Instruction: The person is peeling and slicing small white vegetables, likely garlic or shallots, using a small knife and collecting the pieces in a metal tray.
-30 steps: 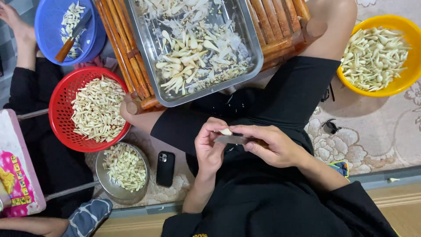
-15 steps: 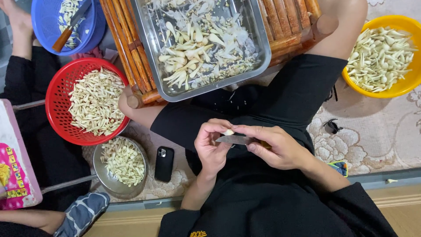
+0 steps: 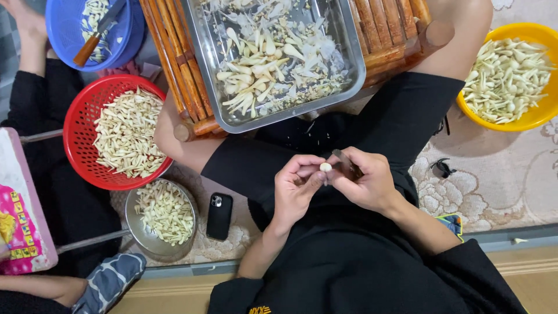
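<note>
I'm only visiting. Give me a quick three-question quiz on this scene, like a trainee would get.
1. True or false: the right hand holds a small knife.
2. What colour is the basket beside the metal bowl? A blue, B red, C yellow.
3. What does the left hand pinch?
Key: 1 true; 2 B; 3 a small white bulb.

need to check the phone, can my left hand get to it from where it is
Probably yes: the left hand has open carpet between it and the black phone, but its fingers pinch a small white piece.
</note>
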